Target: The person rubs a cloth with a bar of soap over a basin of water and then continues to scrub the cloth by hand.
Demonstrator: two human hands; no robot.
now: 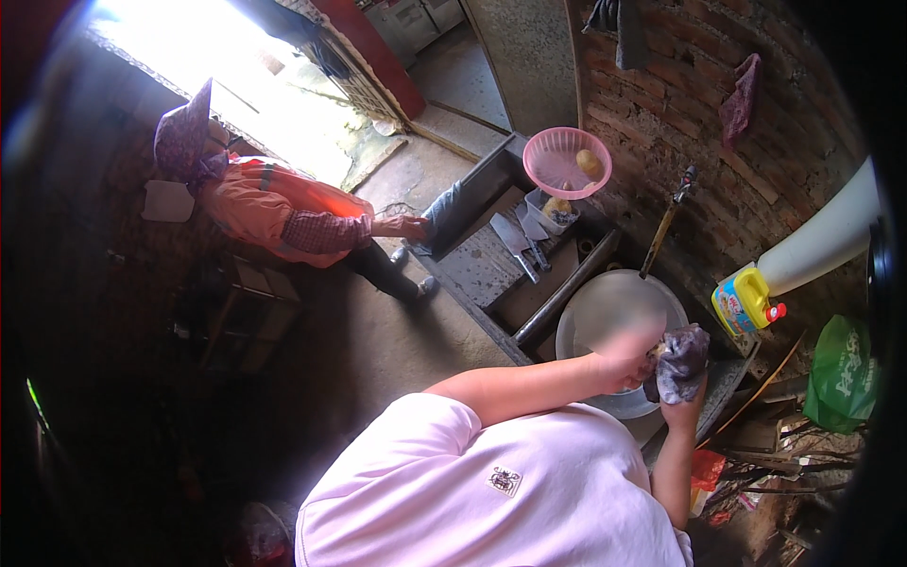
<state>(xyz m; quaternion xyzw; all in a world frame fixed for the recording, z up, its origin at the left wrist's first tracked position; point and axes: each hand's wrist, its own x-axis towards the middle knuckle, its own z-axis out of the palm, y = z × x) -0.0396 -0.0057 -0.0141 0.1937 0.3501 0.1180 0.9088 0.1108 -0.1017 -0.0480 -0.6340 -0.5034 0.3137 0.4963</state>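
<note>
A bunched dark grey cloth [682,363], wet-looking, is between my two hands above a large round metal basin [567,337]. My right hand [684,400] grips it from below; most of its fingers are hidden behind the folds. From the left, my left hand [627,370] curls against the cloth's near side. A small tan patch shows where hand and cloth meet, too unclear to name. A blurred patch covers part of the basin and of my left hand. Over the basin reaches a water tap on a pipe [662,237].
Left of the basin, a cleaver [511,237] and another blade lie on a worktop [471,266]. Behind stand a small plastic tub [545,221] and a pink basket [533,159]. A yellow detergent jug [740,301] is at right. A person in an orange vest [312,198] touches a draped cloth [443,212].
</note>
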